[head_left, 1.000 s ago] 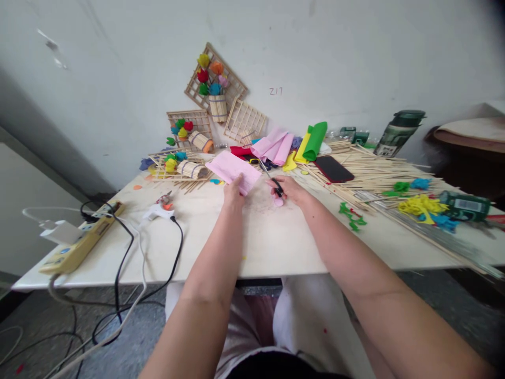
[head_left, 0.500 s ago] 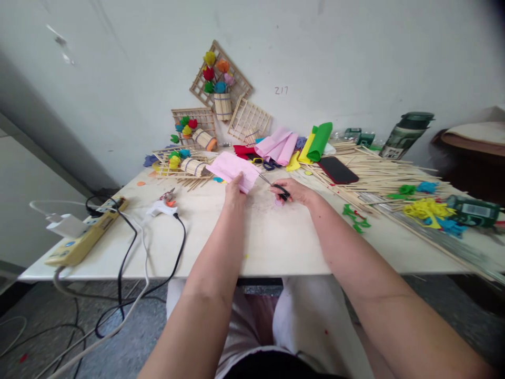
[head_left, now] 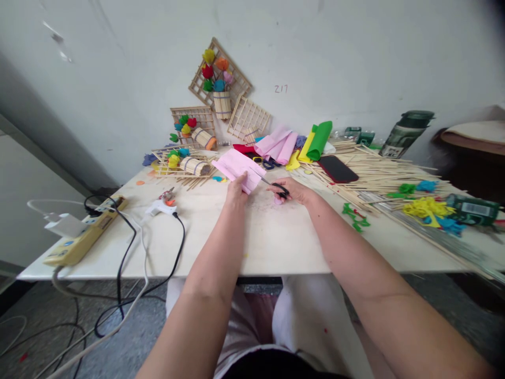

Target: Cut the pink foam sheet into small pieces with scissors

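A sheet of pink crepe paper (head_left: 232, 164) is pinched at its near edge by my left hand (head_left: 237, 190), the thumb lying on top. My right hand (head_left: 291, 189) grips the black handles of a pair of scissors (head_left: 281, 190). Their blades point left and meet the paper's right edge; how far apart the blades are is too small to tell. Beneath my right hand lies a small pink scrap (head_left: 278, 200). Folded pink paper (head_left: 278, 145) rests farther back on the table.
Thin wooden sticks (head_left: 379, 168) and a phone (head_left: 337, 169) lie to the right. Stick lattices with colourful flowers (head_left: 221, 73) lean on the wall. A white glue gun (head_left: 161, 207) and a corded power strip (head_left: 87, 231) sit left. A dark bottle (head_left: 408, 134) stands at back right.
The pink paper has turned and shifted slightly to the right, its right edge now against the scissor blades. Both hands have stayed in nearly the same place.
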`<state>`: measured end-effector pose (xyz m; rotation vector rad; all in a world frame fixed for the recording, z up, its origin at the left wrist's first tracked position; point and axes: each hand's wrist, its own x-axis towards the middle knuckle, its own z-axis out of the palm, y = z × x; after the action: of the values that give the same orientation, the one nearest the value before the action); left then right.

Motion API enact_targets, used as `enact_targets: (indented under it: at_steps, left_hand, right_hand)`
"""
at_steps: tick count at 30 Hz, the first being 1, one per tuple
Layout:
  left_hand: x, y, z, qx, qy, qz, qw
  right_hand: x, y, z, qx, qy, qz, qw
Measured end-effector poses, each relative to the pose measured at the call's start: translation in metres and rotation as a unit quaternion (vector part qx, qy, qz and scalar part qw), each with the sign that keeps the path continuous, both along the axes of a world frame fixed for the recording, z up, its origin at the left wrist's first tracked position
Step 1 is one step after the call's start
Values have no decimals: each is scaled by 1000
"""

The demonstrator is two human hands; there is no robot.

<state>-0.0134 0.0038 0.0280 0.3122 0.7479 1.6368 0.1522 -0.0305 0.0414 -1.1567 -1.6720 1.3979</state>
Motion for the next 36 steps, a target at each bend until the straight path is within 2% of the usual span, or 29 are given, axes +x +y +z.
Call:
enact_targets:
  at_steps: [10,16,27,36]
  left_hand:
    - [-1,3,-2,9,-7,3,1000]
    - [-2,4,-4,3,15,1,1000]
    - [-1,4,-3,3,-15,-2,1000]
    - [-1,5,-3,3,-44,4,999]
  right_hand:
    - [-3,-3,4,-25,8,-21,999]
    - [-1,2,-2,-22,31,-16,999]
    - [4,12,-10,-15,37,-8,999]
    - [9,20,-17,34,9,16,999]
